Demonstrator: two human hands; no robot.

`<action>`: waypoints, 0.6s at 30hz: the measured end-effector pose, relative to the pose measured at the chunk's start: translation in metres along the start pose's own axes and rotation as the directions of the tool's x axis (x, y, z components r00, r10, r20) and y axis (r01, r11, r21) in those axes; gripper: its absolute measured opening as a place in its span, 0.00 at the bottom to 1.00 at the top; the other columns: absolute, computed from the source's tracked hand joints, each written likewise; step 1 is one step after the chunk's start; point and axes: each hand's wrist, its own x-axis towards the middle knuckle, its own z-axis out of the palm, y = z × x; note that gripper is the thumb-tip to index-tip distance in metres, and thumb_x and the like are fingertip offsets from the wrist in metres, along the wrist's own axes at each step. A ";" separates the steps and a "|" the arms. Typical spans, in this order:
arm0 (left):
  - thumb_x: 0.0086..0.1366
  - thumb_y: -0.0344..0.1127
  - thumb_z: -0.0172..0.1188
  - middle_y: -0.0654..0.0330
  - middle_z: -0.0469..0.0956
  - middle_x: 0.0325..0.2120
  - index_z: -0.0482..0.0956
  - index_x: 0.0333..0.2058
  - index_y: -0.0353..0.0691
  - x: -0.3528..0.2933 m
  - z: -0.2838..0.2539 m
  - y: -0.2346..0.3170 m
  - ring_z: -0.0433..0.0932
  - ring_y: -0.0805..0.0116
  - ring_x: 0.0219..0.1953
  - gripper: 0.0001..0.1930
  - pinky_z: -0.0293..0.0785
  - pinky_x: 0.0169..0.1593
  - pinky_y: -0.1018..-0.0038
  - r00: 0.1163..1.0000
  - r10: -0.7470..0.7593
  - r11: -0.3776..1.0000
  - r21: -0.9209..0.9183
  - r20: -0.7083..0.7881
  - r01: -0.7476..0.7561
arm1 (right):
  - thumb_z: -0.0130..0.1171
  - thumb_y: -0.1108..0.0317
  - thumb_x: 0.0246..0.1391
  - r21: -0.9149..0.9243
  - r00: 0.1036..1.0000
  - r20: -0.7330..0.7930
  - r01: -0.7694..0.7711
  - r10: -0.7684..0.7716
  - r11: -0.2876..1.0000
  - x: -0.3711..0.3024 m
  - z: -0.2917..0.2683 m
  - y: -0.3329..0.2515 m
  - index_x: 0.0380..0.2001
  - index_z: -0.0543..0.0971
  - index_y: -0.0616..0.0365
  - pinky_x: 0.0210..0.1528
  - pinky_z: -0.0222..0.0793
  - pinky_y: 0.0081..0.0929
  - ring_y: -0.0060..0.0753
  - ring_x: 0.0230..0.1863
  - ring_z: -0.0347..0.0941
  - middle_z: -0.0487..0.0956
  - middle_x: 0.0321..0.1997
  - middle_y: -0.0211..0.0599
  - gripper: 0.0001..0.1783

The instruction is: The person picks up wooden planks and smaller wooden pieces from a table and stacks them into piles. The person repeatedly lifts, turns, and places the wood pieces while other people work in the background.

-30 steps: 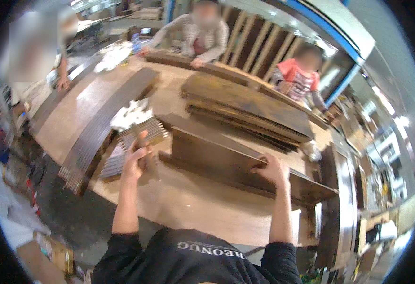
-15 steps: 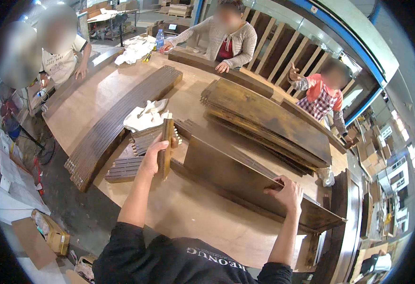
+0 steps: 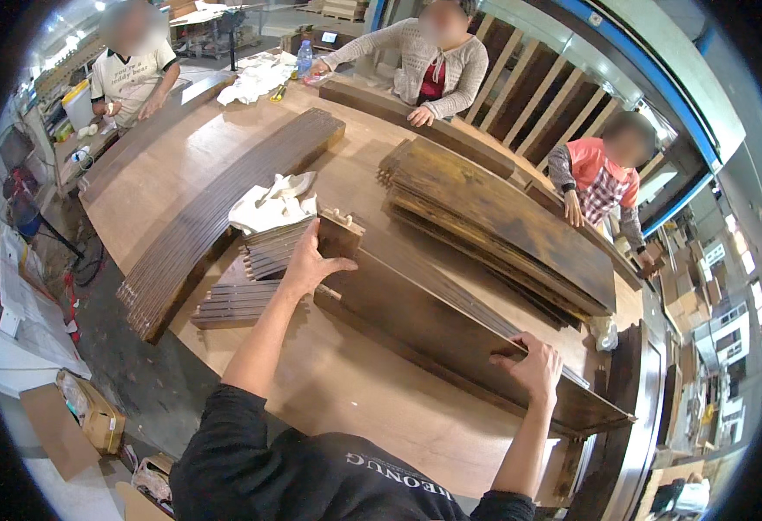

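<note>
My left hand point(image 3: 313, 262) grips a short dark-brown wooden board point(image 3: 339, 236) by its side, thumb on the face turned to me. Pale dowels stick up from this board's top end. It stands at the far left end of a long dark-brown board point(image 3: 424, 317), which is set on edge across the table; I cannot tell whether the two are fitted together. Closed over the long board's upper edge, near its right end, is my right hand point(image 3: 533, 366). Beside my left hand lie a stack of short boards point(image 3: 272, 250) and a white cloth point(image 3: 274, 205).
Long narrow strips point(image 3: 225, 213) lie side by side at left. Wide panels point(image 3: 503, 226) are stacked beyond the long board. Dark frame pieces point(image 3: 637, 391) stand at the table's point(image 3: 355, 382) right end. Three co-workers stand around the far side. An open carton point(image 3: 86, 421) sits lower left.
My left hand has turned the short board from edge-on to face-on, bringing it against the long board's end. My right hand keeps its hold. The right-hand co-worker's raised hand has come down.
</note>
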 end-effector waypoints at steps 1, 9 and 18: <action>0.40 0.34 0.78 0.61 0.75 0.44 0.68 0.49 0.35 0.000 0.000 0.006 0.72 0.72 0.47 0.37 0.66 0.54 0.72 1.000 -0.013 0.999 -0.038 0.024 0.014 | 0.74 0.45 0.27 -0.005 1.000 -0.007 0.011 -0.011 1.000 0.000 0.000 0.000 0.31 0.83 0.44 0.39 0.71 0.36 0.42 0.34 0.78 0.81 0.28 0.36 0.25; 0.44 0.38 0.75 0.59 0.78 0.39 0.71 0.47 0.36 0.004 0.008 0.017 0.76 0.68 0.43 0.32 0.70 0.49 0.71 0.997 0.073 0.996 -0.041 -0.031 -0.074 | 0.71 0.45 0.31 -0.076 0.998 0.064 -0.018 0.023 0.997 0.000 -0.007 -0.002 0.34 0.83 0.45 0.40 0.72 0.35 0.42 0.35 0.79 0.82 0.29 0.37 0.25; 0.44 0.41 0.76 0.58 0.78 0.41 0.68 0.52 0.36 0.004 0.005 -0.009 0.75 0.67 0.45 0.37 0.70 0.50 0.71 0.980 0.184 0.979 0.102 -0.079 -0.176 | 0.71 0.44 0.30 -0.076 0.999 0.042 0.015 -0.012 0.997 0.006 -0.005 -0.005 0.33 0.83 0.44 0.42 0.72 0.36 0.43 0.37 0.78 0.82 0.31 0.40 0.26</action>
